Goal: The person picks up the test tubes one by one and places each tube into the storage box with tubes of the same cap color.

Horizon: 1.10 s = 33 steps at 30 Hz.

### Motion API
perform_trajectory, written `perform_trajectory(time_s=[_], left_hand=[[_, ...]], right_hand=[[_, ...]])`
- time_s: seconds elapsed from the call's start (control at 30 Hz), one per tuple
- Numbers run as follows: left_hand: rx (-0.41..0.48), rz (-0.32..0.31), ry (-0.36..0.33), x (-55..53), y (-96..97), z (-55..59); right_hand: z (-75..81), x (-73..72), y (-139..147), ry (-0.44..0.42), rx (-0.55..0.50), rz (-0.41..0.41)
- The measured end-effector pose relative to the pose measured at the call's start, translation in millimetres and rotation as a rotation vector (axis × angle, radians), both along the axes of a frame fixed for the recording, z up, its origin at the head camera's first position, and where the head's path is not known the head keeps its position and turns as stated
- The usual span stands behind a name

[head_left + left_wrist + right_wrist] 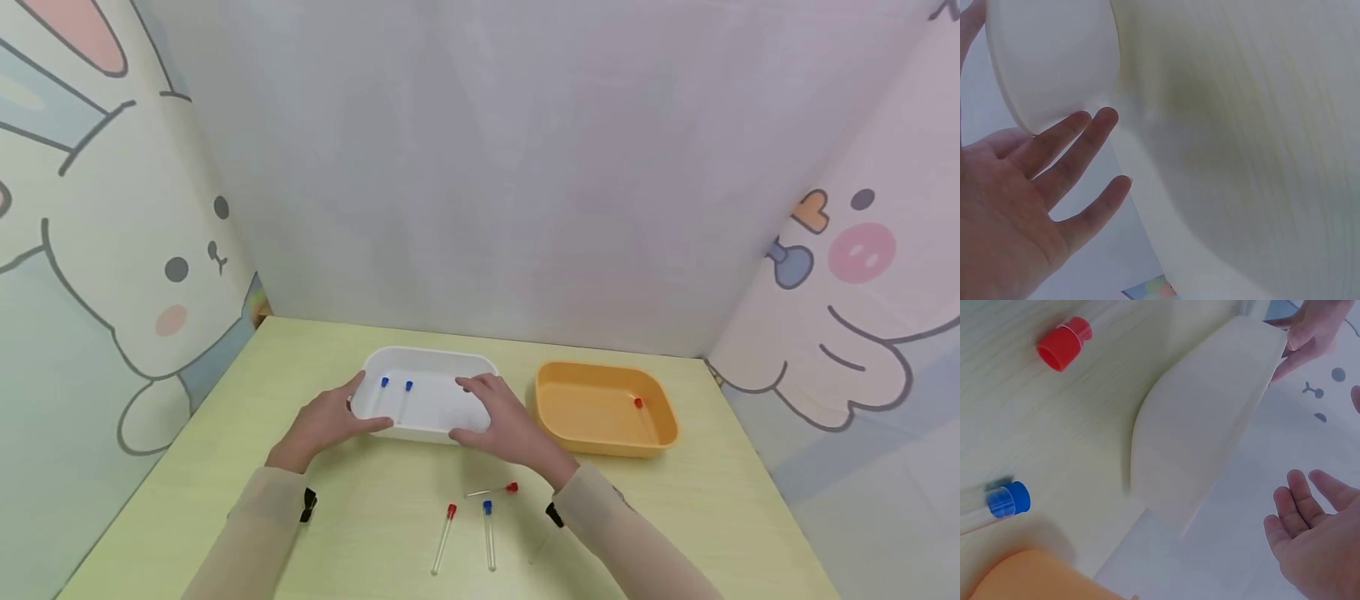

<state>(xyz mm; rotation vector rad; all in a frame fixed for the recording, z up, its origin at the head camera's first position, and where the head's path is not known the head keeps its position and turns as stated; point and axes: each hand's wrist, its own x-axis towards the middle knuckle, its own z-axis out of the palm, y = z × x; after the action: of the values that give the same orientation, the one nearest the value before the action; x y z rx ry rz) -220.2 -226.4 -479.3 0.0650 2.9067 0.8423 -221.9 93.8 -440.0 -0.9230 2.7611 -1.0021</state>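
Note:
The left hand (326, 425) grips the left end of a white tray (431, 435), its thumb along the near rim. In the left wrist view its fingers (1066, 140) spread against the tray's outer wall. Two clear tubes with blue caps (408, 386) lie inside, toward the tray's left. The right hand (506, 421) hovers at the tray's right end with fingers bent loosely. In the right wrist view these fingers (1297, 506) are apart from the tray's wall (1197, 412) and hold nothing.
An orange tray (607, 448) stands to the right, with one red-capped tube (639, 402) in it. On the table (375, 542) nearer the person lie two red-capped tubes (444, 537) and a blue-capped tube (490, 537). Another faint tube lies by the right sleeve. A curtain hangs behind.

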Motion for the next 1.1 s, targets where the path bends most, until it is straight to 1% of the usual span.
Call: perform_trajectory(time_s=[0.1, 0.37, 0.57, 0.63, 0.8, 0.9, 1.0, 1.1], left_hand=[[0.001, -0.002, 0.001, 1.1, -0.7, -0.6], [0.004, 0.006, -0.008, 1.0, -1.6, 0.2], [0.001, 0.006, -0.015, 1.0, -0.4, 1.4], [0.005, 0.002, -0.014, 0.9, -0.3, 1.3], [0.004, -0.002, -0.016, 1.0, -1.0, 0.7], [-0.001, 0.006, -0.021, 1.1, -1.8, 1.2], [-0.004, 0.002, -0.025, 0.3, -3.0, 1.6], [-0.003, 0.004, -0.03, -1.7, -3.3, 1.3]], right_hand=[[-2.4, 9.0, 7, 0.004, -0.008, 0.004], [-18.2, 30.4, 26, 0.04, -0.019, 0.005], [-26.5, 45.6, 42, 0.099, 0.015, 0.026], [-30.0, 50.6, 46, 0.106, 0.017, 0.03], [-43.7, 64.3, 58, 0.091, 0.045, 0.027], [-53.2, 71.8, 63, 0.095, 0.076, 0.036], [-60.3, 77.3, 67, 0.136, 0.095, 0.053], [-63.4, 81.3, 69, 0.182, 0.12, 0.069]])
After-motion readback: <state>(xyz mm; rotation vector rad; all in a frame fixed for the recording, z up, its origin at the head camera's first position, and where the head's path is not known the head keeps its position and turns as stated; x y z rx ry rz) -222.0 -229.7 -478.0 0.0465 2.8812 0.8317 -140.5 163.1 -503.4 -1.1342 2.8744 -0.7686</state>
